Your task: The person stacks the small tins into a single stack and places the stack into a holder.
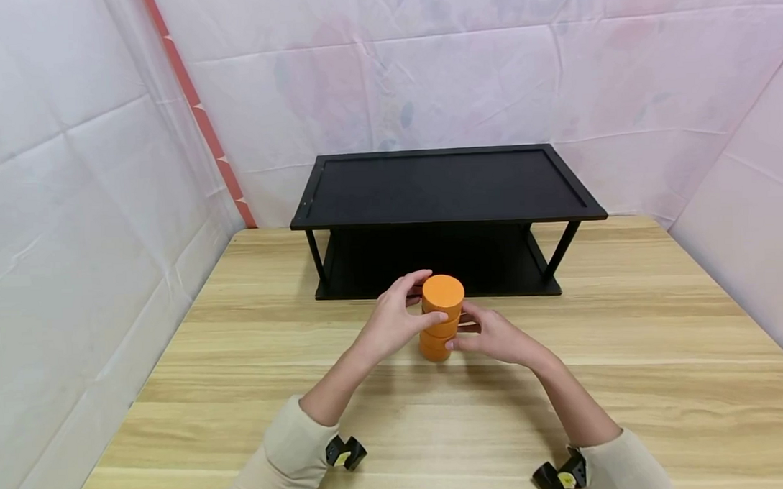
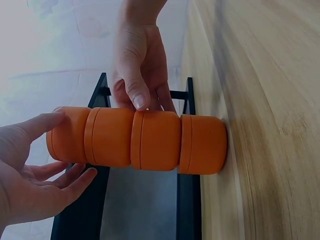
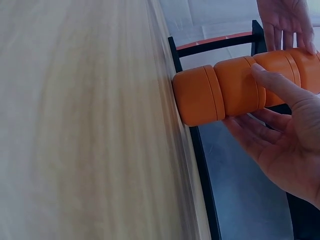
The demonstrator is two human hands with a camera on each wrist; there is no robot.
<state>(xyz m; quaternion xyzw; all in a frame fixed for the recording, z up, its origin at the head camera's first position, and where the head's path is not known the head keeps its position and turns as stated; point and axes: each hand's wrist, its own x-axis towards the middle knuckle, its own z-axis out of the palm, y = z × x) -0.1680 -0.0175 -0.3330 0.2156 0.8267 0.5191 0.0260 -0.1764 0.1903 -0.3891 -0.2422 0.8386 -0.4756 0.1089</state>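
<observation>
Several orange round jars [image 1: 443,293] with lids stand stacked in one column on the wooden table, in front of a black rack. From the left, my left hand [image 1: 394,318] holds the uppermost jar [image 2: 70,137], its thumb on the near side and its fingers round the far side. Lower down, my right hand [image 1: 498,336] holds the column from the right. In the right wrist view its thumb lies on the jar just above the bottom jar [image 3: 197,97], with the fingers behind. The bottom jar touches the tabletop. Each jar rests on the one below, slightly out of line.
Behind the stack stands a black two-level rack [image 1: 438,189] with thin posts and a raised rim. The wooden table [image 1: 629,380] spreads out around it. White sheets [image 1: 104,175] hang at the back and sides. A small black camera sits at each wrist.
</observation>
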